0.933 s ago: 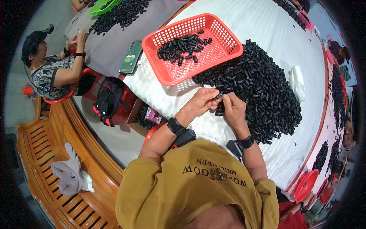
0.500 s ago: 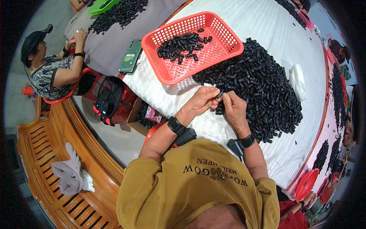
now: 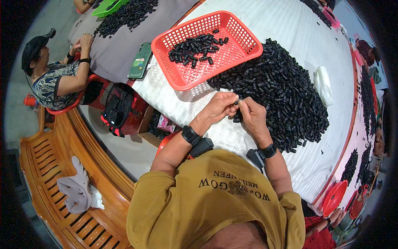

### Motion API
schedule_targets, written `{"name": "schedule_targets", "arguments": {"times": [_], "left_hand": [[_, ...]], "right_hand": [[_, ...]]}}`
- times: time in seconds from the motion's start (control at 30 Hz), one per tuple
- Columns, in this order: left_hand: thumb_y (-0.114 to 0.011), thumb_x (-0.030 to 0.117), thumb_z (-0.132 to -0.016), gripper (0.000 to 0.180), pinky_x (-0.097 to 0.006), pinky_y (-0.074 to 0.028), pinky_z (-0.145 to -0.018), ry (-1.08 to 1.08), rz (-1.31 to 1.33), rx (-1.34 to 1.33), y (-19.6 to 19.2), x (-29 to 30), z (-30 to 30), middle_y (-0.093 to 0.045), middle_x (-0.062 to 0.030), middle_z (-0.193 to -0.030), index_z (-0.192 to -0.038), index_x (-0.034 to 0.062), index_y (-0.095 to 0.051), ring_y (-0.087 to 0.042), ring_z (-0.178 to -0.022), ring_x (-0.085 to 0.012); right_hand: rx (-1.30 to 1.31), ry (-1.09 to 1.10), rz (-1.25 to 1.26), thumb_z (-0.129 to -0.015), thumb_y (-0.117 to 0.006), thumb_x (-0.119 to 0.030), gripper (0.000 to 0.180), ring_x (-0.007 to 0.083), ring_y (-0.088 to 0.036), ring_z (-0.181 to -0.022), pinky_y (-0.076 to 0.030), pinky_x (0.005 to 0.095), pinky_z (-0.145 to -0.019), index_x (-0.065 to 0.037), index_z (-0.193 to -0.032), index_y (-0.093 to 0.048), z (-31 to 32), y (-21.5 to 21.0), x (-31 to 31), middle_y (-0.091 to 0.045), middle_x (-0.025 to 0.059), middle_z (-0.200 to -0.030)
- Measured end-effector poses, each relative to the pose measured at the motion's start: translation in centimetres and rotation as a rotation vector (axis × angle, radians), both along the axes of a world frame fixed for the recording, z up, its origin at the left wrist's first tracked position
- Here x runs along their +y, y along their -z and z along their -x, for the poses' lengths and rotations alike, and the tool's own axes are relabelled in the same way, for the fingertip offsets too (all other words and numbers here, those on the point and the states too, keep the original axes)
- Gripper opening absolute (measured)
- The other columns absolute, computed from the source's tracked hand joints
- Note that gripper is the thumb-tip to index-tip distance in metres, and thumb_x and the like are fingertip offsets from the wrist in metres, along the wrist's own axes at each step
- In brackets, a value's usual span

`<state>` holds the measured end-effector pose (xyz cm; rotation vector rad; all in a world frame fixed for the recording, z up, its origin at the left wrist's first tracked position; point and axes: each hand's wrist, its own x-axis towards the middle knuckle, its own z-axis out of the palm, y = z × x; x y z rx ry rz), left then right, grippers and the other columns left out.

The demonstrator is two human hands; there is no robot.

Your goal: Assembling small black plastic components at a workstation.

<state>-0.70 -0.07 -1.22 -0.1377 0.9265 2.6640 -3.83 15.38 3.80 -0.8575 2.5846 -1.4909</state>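
Note:
Above the white-covered table, my left hand (image 3: pixel 221 108) pinches a small black cylindrical part (image 3: pixel 236 102) between thumb and fingertips. My right hand (image 3: pixel 253 114) meets it there, thumb and forefinger closed at the part's other side. The fingers cover most of the part, so its details cannot be made out. A large pile of similar black cylinders (image 3: pixel 282 95) spreads beyond and to the right of my hands. Farther off, a red perforated basket (image 3: pixel 238 43) stands beside the pile, with a smaller heap of black cylinders (image 3: pixel 192 50) inside.
A green phone (image 3: pixel 140 61) lies left of the basket. A crumpled white bag (image 3: pixel 323 86) rests at the pile's right edge. To the left, a person (image 3: pixel 56 74) sits at a grey-covered table near a wooden bench (image 3: pixel 78 174). A red bowl (image 3: pixel 334 198) is at right.
Both hands stay together at the small part, with only slight finger movement. The whole view has shifted a little; basket and pile look unchanged.

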Motion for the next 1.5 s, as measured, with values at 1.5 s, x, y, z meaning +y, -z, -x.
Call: {"name": "schedule_targets", "arguments": {"times": [1.5], "left_hand": [[-0.054, 0.022, -0.092, 0.022, -0.020, -0.038, -0.048, -0.005, -0.066, -0.038, -0.6, 0.0, -0.1, -0.056, -0.0038, -0.072, -0.084, 0.0023, -0.057, -0.045, -0.053, -0.0069]], "right_hand": [[0.021, 0.084, -0.043, -0.087, -0.056, -0.016, 0.022, 0.0289, -0.053, -0.049, -0.040, 0.0352, -0.046, -0.003, -0.070, -0.051, 0.2, 0.9, 0.0, -0.050, 0.0150, -0.057]]}}
